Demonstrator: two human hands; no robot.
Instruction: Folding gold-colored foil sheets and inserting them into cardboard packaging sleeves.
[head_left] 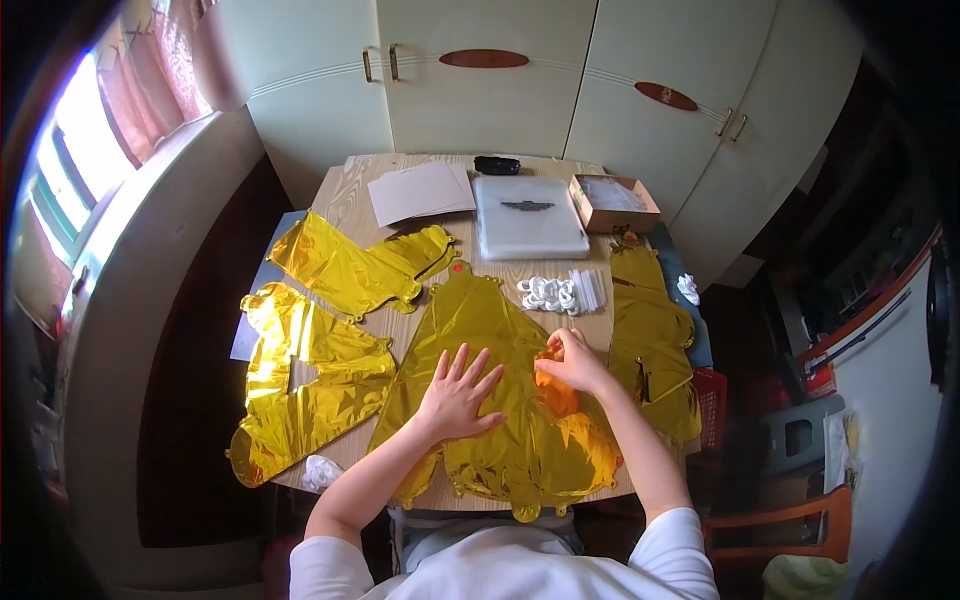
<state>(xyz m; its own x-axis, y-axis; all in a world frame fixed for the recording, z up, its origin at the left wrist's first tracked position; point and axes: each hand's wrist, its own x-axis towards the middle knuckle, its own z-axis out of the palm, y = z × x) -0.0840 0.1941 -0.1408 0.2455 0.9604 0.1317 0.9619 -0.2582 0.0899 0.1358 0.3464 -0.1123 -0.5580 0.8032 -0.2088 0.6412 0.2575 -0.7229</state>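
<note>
A large flat gold foil balloon (480, 330) lies in front of me on the wooden table. My left hand (462, 398) rests on it, palm down and fingers spread. Slightly to its right, my right hand (572, 362) has thumb and fingers closed on a raised part of the same balloon. Below those fingers the foil is creased and shines orange. On the left lie two more flat gold foil balloons, the upper one (335, 265) and the lower one (325, 385). Another piece of gold foil (650, 335) lies along the right side.
Toward the back are grey-beige card sheets (420, 195), a stack of clear plastic bags (530, 235), a black object (497, 165) and an open cardboard box (615, 205). White ribbon coils (550, 295) sit mid-table. Crumpled white bits (321, 472) lie near the front edge. Cabinets (480, 100) stand behind.
</note>
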